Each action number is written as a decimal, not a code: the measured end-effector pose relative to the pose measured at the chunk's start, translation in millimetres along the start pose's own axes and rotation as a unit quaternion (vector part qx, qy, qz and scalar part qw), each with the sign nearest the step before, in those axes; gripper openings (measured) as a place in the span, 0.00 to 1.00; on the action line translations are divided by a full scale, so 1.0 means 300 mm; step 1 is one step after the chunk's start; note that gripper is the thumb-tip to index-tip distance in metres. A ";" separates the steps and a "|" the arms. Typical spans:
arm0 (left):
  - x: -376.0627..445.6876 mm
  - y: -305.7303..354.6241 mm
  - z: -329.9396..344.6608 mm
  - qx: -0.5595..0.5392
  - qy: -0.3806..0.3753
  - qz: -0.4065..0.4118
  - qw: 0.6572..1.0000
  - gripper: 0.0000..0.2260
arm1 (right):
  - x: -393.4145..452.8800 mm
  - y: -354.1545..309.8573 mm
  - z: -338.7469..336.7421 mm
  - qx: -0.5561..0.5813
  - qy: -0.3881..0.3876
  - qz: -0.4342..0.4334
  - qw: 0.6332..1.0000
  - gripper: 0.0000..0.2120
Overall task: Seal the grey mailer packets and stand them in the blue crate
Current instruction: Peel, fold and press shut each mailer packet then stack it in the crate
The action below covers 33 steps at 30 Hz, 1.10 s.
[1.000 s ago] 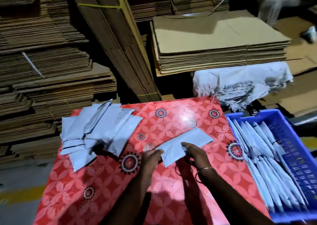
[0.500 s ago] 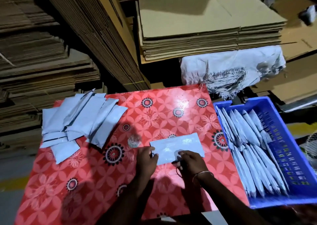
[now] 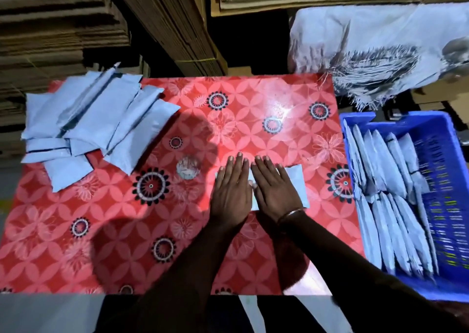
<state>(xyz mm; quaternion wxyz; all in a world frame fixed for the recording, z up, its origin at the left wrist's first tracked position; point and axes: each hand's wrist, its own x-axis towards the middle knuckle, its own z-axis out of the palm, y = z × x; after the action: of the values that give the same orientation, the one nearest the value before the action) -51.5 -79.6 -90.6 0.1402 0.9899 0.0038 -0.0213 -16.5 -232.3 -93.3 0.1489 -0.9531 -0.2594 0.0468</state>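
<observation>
One grey mailer packet [image 3: 297,182] lies flat on the red flowered table [image 3: 177,231], mostly hidden under my hands. My left hand [image 3: 229,190] and my right hand [image 3: 275,190] press down on it side by side, palms flat and fingers straight. A pile of several grey mailer packets [image 3: 94,124] lies at the table's back left. To the right stands the blue crate [image 3: 451,205], with several grey packets [image 3: 388,205] standing on edge in rows along its left side.
Stacks of flat cardboard [image 3: 58,27] rise behind and to the left of the table. A white woven sack [image 3: 375,50] with frayed threads hangs behind the crate. A small crumpled scrap [image 3: 187,168] lies on the table left of my hands.
My hands went from pinching the packet's near edge to pressing flat on top of it. The view has tilted further down over the table.
</observation>
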 end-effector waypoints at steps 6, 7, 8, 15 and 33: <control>-0.003 0.013 0.015 0.026 -0.003 -0.018 0.999 0.28 | -0.007 -0.004 0.046 -0.017 0.004 0.030 0.999 0.28; -0.005 0.014 0.013 0.030 -0.004 -0.014 0.999 0.28 | -0.008 -0.008 0.044 -0.016 0.002 0.037 0.999 0.28; -0.007 0.014 0.012 0.037 -0.001 -0.010 0.999 0.28 | -0.009 -0.011 0.041 -0.018 0.003 0.041 0.999 0.28; -0.011 0.012 0.005 0.049 0.052 0.020 0.997 0.25 | -0.014 -0.018 0.023 -0.027 0.000 0.041 0.999 0.28; -0.016 0.003 0.011 0.073 0.019 0.012 0.997 0.26 | -0.011 0.008 0.053 -0.043 -0.001 0.035 0.998 0.29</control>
<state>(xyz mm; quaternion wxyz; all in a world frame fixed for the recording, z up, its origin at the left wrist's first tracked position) -56.5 -81.3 -93.3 0.0674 0.9977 -0.0066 -0.0016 -20.9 -231.9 -109.0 0.1059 -0.9670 -0.2277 0.0422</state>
